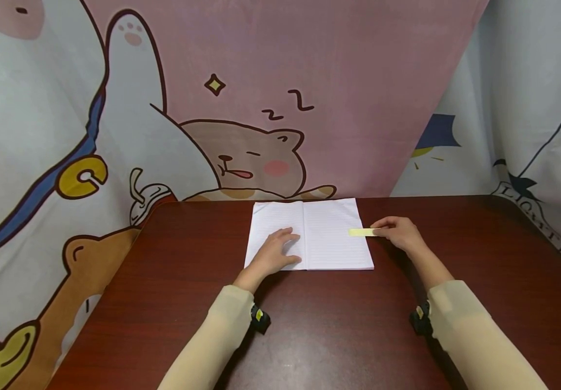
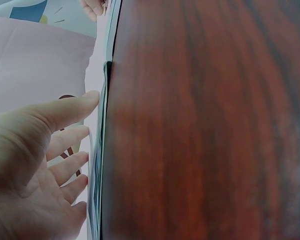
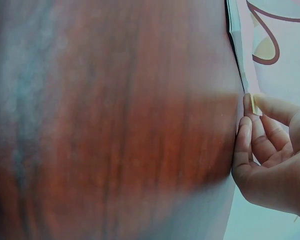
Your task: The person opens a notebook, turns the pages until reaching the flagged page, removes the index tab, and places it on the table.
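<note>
An open notebook (image 1: 331, 244) with lined white pages lies on the table. My left hand (image 1: 276, 252) rests on its left page, fingers spread toward the centre fold; in the left wrist view the fingertips (image 2: 80, 159) touch the page close to the notebook's edge. Beyond the right edge, my right hand (image 1: 399, 233) pinches a narrow yellow paper strip (image 1: 360, 232) between thumb and fingers. The strip's far end overlaps the right page. In the right wrist view only a short piece of the strip (image 3: 255, 106) shows between the fingers.
The dark red-brown wooden table (image 1: 309, 325) reaches around the notebook on all sides. Behind it hangs a pink and white cloth (image 1: 358, 97) printed with cartoon animals. A small black device (image 1: 260, 318) sits at the left wrist, another black device (image 1: 420, 319) at the right.
</note>
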Demonstrator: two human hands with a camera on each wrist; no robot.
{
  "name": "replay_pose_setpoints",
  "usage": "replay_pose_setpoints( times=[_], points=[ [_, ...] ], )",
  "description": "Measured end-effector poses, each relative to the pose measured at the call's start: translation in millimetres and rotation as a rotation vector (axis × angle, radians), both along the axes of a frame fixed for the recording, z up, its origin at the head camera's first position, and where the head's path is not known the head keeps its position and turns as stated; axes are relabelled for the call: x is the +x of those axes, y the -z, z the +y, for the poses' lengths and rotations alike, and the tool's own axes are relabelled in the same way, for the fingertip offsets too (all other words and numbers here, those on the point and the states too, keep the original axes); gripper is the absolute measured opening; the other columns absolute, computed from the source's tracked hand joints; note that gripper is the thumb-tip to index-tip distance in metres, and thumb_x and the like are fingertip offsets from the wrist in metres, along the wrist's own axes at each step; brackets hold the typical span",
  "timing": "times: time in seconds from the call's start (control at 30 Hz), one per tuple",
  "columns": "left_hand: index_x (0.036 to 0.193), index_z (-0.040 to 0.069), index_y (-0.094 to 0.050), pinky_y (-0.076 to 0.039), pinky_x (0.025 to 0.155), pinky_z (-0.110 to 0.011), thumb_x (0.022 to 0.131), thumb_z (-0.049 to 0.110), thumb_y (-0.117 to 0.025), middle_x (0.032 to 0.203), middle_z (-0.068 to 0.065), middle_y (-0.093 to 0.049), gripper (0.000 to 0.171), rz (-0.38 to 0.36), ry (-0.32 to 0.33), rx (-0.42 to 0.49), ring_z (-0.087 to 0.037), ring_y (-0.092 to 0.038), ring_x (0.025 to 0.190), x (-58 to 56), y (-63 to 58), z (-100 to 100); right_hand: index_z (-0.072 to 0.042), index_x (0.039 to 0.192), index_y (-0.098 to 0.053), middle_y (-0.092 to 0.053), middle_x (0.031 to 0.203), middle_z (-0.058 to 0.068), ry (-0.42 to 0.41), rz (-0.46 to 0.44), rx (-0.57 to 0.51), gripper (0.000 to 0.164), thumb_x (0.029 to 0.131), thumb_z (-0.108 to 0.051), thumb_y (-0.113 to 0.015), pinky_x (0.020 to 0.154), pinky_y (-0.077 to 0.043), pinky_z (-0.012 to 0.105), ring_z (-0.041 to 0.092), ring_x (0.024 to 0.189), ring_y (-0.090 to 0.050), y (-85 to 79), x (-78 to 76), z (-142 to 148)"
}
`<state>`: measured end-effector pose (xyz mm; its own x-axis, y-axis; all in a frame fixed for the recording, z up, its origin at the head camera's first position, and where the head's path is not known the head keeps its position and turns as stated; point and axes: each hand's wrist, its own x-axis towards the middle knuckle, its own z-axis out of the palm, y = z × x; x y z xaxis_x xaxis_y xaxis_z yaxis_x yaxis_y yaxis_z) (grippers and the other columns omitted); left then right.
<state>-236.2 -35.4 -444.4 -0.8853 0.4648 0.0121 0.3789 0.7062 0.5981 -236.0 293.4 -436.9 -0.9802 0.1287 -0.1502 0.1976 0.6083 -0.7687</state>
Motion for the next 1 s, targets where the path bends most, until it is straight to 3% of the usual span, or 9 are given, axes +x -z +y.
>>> replay_pose_setpoints(
  times=[0.3, 0.53, 0.77, 1.0],
  points=[
    [0.137, 0.006, -0.059, -0.028, 0.122, -0.047, 0.086, 0.019, -0.078, 0.156, -0.015, -0.042, 0.055, -0.007, -0.001, 0.006, -0.035, -0.034, 0.147, -1.6, 1.6, -1, 0.005, 0.115, -0.068, -0.067, 0.1, 0.013, -0.004, 0.022, 0.001, 0.031, 0.095, -0.019, -0.066, 0.071, -0.04, 0.028, 0.022, 0.085, -0.05, -1.3, 0.2, 2],
    [0.137, 0.007, -0.059, -0.028, 0.122, -0.046, 0.087, 0.02, -0.078, 0.156, -0.014, -0.042, 0.055, -0.002, 0.001, 0.0, -0.034, -0.033, 0.147, -3.0, 4.1, -1, 0.007, 0.12, -0.065, -0.065, 0.108, 0.015, 0.002, 0.043, -0.065, 0.035, 0.097, -0.019, -0.065, 0.069, -0.05, 0.02, 0.014, 0.082, -0.055, -2.1, 1.2, 7],
    [0.138, 0.007, -0.059, -0.028, 0.122, -0.046, 0.087, 0.021, -0.077, 0.157, -0.013, -0.041, 0.055, -0.01, -0.003, -0.007, -0.033, -0.032, 0.148, -1.8, 3.0, -1, 0.008, 0.124, -0.063, -0.066, 0.107, 0.015, 0.006, 0.03, -0.096, 0.037, 0.098, -0.02, -0.063, 0.068, -0.054, 0.021, 0.011, 0.083, -0.061, -4.7, 1.4, 12],
    [0.137, 0.007, -0.059, -0.027, 0.122, -0.045, 0.087, 0.02, -0.077, 0.157, -0.014, -0.041, 0.055, -0.01, -0.006, -0.001, -0.033, -0.033, 0.148, -2.0, 2.2, 0, 0.008, 0.125, -0.062, -0.067, 0.1, 0.006, 0.014, 0.028, -0.108, 0.039, 0.099, -0.02, -0.063, 0.069, -0.055, 0.02, 0.006, 0.08, -0.062, -6.4, 2.0, 20]
  ],
)
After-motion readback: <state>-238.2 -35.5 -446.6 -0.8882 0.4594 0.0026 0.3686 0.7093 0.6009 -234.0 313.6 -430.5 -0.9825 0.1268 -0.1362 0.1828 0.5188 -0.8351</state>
